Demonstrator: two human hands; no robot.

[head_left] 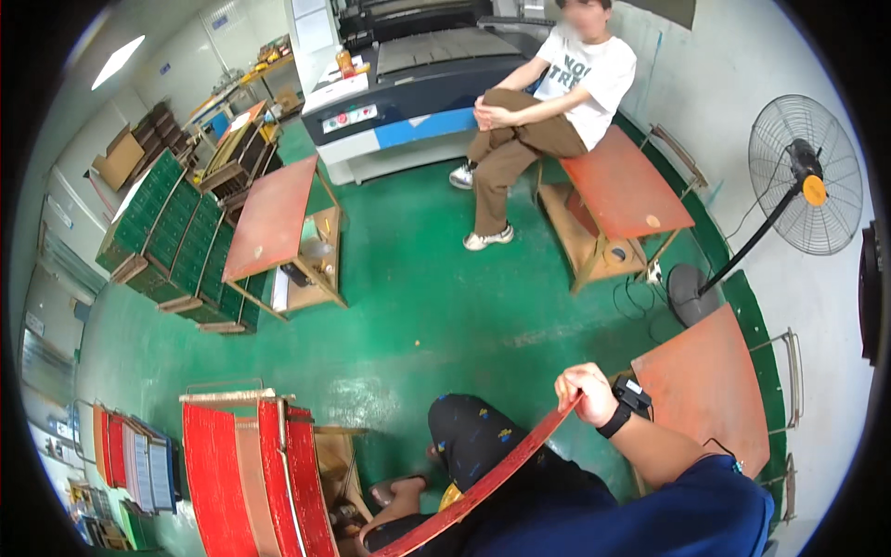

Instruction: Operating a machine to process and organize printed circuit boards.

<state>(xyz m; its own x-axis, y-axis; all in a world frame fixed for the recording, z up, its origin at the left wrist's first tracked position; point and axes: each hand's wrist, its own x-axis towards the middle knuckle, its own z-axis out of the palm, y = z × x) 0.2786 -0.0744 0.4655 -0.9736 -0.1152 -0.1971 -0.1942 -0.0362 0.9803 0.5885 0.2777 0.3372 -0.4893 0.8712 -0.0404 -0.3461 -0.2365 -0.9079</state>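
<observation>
My right hand [585, 390] is closed around the upper right end of a long, thin red board [506, 473]. Seen nearly edge-on, the board slants across my lap down to the lower edge of the view, where its other end is cut off. A black band with a small black box is strapped on my right wrist. My left hand is not in view. To my left, several red boards [218, 473] stand upright side by side in a wooden-framed rack, with a metal rod along them.
A red-topped table [701, 390] stands close on my right, with a fan [806, 176] behind it. Farther back, a person [585, 84] sits on another red-topped table [626, 186]. Ahead left are a third red-topped table [271, 218], stacked green crates [176, 232] and a large machine [418, 88].
</observation>
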